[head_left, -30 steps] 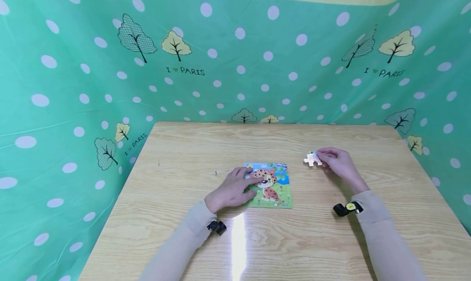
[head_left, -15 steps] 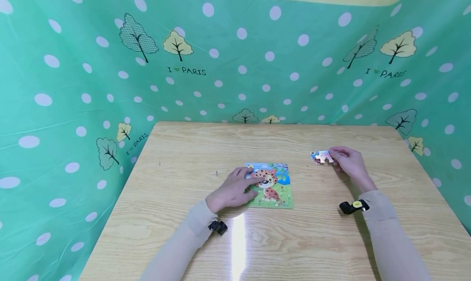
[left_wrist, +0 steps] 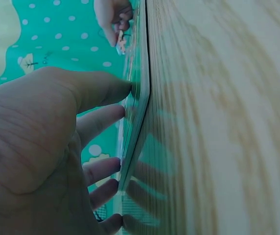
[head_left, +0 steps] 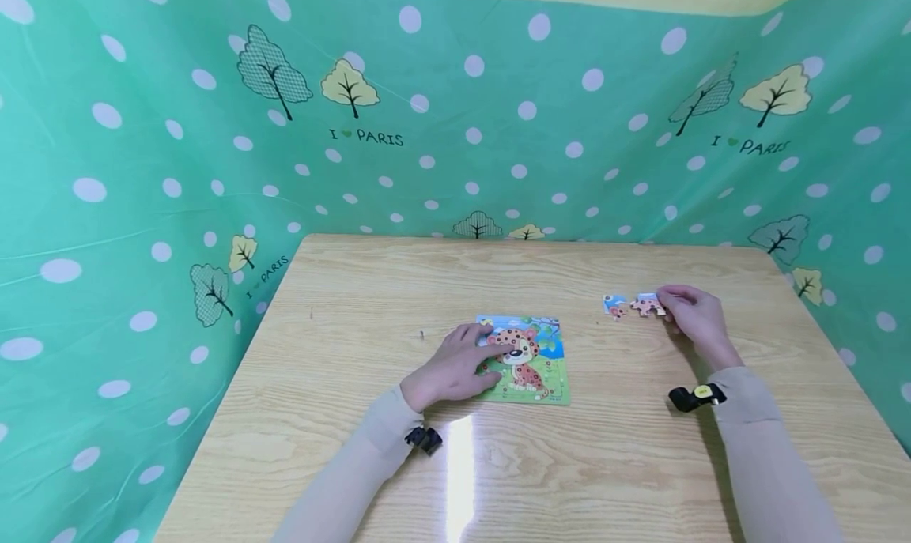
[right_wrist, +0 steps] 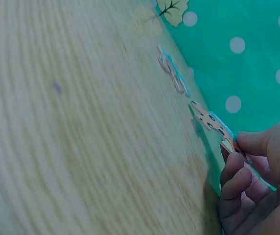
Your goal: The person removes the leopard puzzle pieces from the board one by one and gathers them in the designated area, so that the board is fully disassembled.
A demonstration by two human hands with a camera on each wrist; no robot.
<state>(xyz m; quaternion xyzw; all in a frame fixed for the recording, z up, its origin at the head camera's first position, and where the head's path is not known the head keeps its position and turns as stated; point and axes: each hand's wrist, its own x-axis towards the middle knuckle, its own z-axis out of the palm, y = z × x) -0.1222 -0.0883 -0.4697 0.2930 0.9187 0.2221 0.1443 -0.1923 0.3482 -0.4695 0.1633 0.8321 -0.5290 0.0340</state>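
A square leopard picture board (head_left: 528, 369) lies flat on the table. My left hand (head_left: 455, 369) rests over its left side with fingers spread; in the left wrist view the thumb and fingertips of that hand (left_wrist: 57, 132) touch the board (left_wrist: 139, 105). At the right, my right hand (head_left: 693, 315) pinches a spotted puzzle piece (head_left: 647, 304) between thumb and fingers; the right wrist view shows the piece (right_wrist: 211, 121) tilted over the tabletop. Just left of it a second piece (head_left: 615, 306) with blue and spotted parts lies on the table.
The wooden table (head_left: 370, 282) reaches back to a green dotted cloth (head_left: 427, 77). A tiny dark speck (head_left: 421, 335) is on the tabletop left of the board. Black wrist devices are strapped to both sleeves.
My right hand has moved to the right with the spotted piece. The second piece, hidden at first, now shows apart from it. My left hand has stayed on the board.
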